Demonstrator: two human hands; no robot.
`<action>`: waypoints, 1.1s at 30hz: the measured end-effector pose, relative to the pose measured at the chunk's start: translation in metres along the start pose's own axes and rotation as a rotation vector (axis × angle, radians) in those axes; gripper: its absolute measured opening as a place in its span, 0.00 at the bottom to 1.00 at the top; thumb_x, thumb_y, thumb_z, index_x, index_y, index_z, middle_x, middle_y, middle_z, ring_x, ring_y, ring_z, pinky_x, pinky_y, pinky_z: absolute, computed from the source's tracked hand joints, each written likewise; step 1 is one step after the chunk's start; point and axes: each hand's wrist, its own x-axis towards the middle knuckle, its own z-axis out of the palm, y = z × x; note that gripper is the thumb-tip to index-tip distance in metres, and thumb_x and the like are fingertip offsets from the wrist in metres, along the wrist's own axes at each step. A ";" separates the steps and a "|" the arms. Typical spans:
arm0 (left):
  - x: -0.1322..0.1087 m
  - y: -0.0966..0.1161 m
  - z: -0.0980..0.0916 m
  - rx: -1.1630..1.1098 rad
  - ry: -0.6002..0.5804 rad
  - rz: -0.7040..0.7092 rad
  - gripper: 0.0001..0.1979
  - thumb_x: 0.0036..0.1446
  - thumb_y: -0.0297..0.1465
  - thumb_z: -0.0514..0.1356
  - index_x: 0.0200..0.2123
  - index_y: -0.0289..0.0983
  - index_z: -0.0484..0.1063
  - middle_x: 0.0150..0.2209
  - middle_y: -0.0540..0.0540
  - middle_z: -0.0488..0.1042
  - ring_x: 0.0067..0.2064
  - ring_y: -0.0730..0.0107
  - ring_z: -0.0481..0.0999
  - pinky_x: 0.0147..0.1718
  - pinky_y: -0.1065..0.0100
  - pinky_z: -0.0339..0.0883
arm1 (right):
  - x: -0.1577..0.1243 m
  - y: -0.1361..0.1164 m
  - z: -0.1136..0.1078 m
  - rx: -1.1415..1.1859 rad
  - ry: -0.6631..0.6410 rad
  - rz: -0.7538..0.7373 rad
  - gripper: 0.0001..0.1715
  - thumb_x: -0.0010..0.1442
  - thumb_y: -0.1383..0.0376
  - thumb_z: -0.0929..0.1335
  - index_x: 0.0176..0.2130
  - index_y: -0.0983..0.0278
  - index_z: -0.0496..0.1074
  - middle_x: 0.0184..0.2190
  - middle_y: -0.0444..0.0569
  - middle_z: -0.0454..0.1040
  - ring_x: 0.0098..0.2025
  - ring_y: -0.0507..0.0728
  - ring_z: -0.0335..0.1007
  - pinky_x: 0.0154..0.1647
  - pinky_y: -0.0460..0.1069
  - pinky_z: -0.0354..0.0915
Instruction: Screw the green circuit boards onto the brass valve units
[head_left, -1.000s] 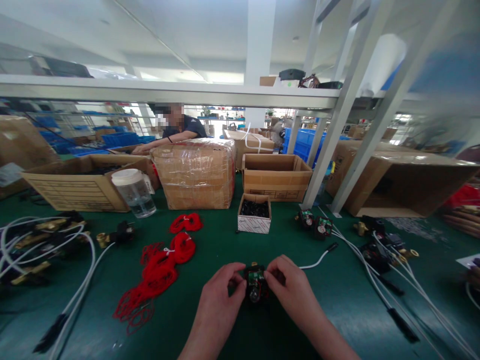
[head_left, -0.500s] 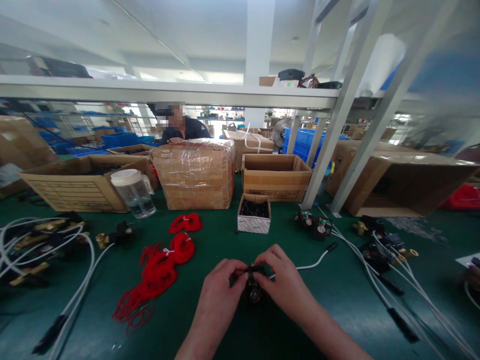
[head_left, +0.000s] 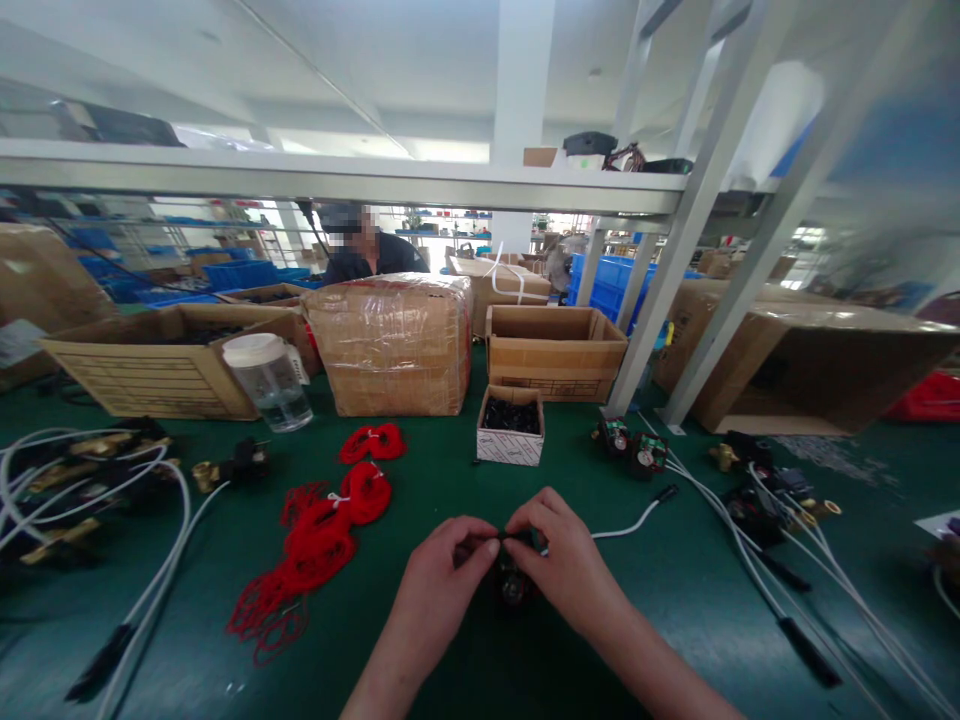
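Note:
Near the front middle of the bench, a small dark device (head_left: 513, 588) with a round clear part lies under my fingers. My left hand (head_left: 442, 570) is closed in a pinch at its upper left edge, thumb against index finger; what sits between the tips is hidden. Bent over the device's top, my right hand (head_left: 566, 555) also pinches with thumb and index finger, close to the left fingertips. To the right of that hand a white cable (head_left: 630, 528) with a black end comes out. Beyond my hands stands a small carton (head_left: 510, 447) of small black parts.
Red wire bundles (head_left: 319, 545) lie to the left, beside brass-fitted parts with white cables (head_left: 161, 560). Two open circuit units (head_left: 630, 447) and more cabled valves (head_left: 757, 500) are at right. Cardboard boxes (head_left: 394, 350), a plastic jar (head_left: 268, 385) and shelf posts (head_left: 660, 270) stand behind. A person sits across.
My fingertips have drawn closer together over the device. The dark piece that showed between them is now hidden. The view has shifted slightly.

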 end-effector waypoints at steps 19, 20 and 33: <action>0.002 0.003 0.007 0.111 0.077 0.048 0.08 0.56 0.36 0.57 0.32 0.40 0.74 0.34 0.49 0.75 0.37 0.64 0.75 0.39 0.65 0.65 | -0.003 0.008 0.001 0.052 0.047 -0.013 0.09 0.63 0.73 0.67 0.34 0.61 0.74 0.35 0.44 0.68 0.36 0.53 0.67 0.36 0.47 0.61; 0.002 0.003 0.007 0.115 0.079 0.061 0.08 0.56 0.36 0.57 0.32 0.40 0.74 0.34 0.49 0.75 0.37 0.64 0.75 0.39 0.65 0.65 | -0.004 0.008 0.000 0.055 0.058 -0.017 0.10 0.63 0.73 0.66 0.34 0.61 0.74 0.35 0.44 0.68 0.36 0.53 0.67 0.37 0.47 0.61; 0.001 -0.003 0.011 0.066 0.104 0.079 0.08 0.58 0.36 0.57 0.32 0.42 0.74 0.40 0.48 0.77 0.41 0.63 0.76 0.41 0.64 0.66 | -0.004 0.006 0.010 0.052 0.068 0.049 0.06 0.57 0.73 0.70 0.34 0.61 0.75 0.37 0.45 0.67 0.40 0.55 0.68 0.41 0.48 0.64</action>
